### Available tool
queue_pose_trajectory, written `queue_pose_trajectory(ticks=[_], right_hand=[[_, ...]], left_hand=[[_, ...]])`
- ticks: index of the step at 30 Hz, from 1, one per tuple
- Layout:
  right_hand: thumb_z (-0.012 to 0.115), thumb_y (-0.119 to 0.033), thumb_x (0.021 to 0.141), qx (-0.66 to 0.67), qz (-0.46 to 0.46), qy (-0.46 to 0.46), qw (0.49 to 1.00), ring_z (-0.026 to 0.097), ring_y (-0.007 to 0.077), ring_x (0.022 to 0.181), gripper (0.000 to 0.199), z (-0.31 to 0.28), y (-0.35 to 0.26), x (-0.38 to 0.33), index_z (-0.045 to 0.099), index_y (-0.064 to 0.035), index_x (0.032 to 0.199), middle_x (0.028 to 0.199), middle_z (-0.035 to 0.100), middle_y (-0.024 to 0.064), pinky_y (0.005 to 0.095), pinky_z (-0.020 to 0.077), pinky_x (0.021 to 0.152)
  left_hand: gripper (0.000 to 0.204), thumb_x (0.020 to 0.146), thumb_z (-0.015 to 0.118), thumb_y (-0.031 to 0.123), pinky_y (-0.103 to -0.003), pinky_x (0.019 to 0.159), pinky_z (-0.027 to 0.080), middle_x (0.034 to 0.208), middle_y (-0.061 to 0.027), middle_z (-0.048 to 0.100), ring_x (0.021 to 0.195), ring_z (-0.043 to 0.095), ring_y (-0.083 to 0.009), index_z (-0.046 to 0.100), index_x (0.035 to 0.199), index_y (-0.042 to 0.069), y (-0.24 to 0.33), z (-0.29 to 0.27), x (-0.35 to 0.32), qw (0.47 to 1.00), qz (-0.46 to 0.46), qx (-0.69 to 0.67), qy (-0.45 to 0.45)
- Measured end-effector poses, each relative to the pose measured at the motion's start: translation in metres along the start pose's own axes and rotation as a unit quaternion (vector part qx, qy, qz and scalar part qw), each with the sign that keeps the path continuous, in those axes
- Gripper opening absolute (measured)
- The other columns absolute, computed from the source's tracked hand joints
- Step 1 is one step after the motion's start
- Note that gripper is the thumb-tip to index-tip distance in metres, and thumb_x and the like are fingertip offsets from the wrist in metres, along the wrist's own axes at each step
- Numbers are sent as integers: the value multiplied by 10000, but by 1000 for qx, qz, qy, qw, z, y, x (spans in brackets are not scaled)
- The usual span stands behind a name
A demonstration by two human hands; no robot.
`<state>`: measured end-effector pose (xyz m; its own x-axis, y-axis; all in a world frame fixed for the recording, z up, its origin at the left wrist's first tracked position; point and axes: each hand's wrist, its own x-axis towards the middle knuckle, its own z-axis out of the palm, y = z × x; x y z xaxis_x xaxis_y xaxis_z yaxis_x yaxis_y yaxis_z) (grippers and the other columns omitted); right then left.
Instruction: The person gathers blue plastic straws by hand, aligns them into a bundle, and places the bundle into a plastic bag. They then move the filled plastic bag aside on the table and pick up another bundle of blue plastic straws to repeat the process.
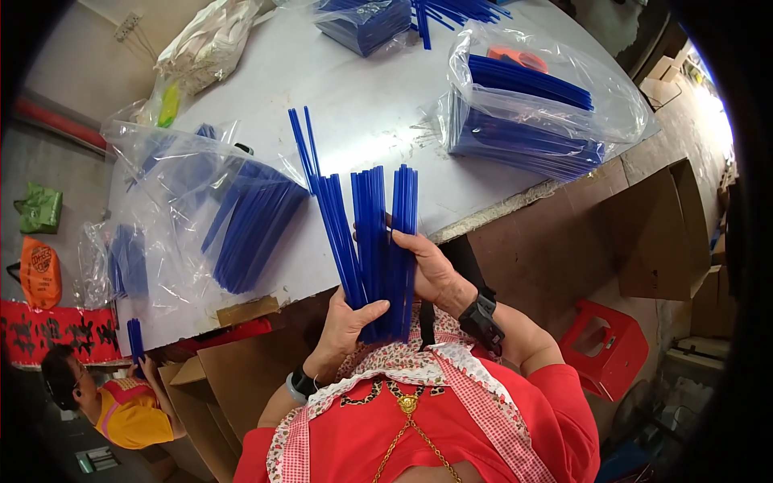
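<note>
Thin blue plastic sticks [370,233] stand in a fanned bundle in front of my chest, split into three groups. My left hand [345,326] is wrapped round the lower left of the bundle, its thumb across the front. Higher up on the right side, my right hand [427,266] grips the right-hand group, with its thumb in front and other fingers behind, partly hidden. Two sticks [304,145] at the left reach well above the others.
Clear plastic bags of blue sticks lie on the white table [354,121]: one bag [258,217] at left, one bag [523,121] at right. Loose sticks [459,12] lie at the far edge. Cardboard boxes [660,233] and a red stool [604,350] stand right. A co-worker [121,398] holds sticks at left.
</note>
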<state>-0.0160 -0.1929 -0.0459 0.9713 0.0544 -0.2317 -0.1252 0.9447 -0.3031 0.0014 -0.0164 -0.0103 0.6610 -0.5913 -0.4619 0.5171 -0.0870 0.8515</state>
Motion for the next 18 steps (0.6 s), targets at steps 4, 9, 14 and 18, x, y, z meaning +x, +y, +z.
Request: queue_pose_trajectory(ticks=[4,9,14,18], right_hand=[[552,-164,915,77,45,-6,996,534,239,1197,487,-14,0,-1,433,-34,1369,1304,549,115,430,453,1010],[540,-223,922,75,35,-30,996,502,251,1237,517,-15,2,0,415,-45,1390,1332,529,128,449,428,1029],[510,-315,923,87,51,-87,991,446,285,1294,573,-6,-2,-2,385,-55,1417,1394,473,147,476,386,1058],[500,-384,913,75,25,-92,993,428,314,1306,619,-8,0,-1,382,-50,1421,1426,437,155,504,367,1063]], left_hand=[[441,817,709,21,-301,861,523,1098,-89,645,950,635,-155,527,1219,7,-3,-6,-4,998,-24,-55,-7],[428,825,685,4,-317,881,517,1100,-81,647,959,633,-157,530,1223,17,3,-4,-13,994,-40,-100,8],[431,832,673,6,-317,894,507,1095,-67,647,970,626,-148,528,1236,31,0,-5,-14,994,-6,-97,45],[443,834,676,23,-312,895,502,1103,-63,643,976,621,-141,522,1248,39,0,-6,-15,994,5,-98,44]])
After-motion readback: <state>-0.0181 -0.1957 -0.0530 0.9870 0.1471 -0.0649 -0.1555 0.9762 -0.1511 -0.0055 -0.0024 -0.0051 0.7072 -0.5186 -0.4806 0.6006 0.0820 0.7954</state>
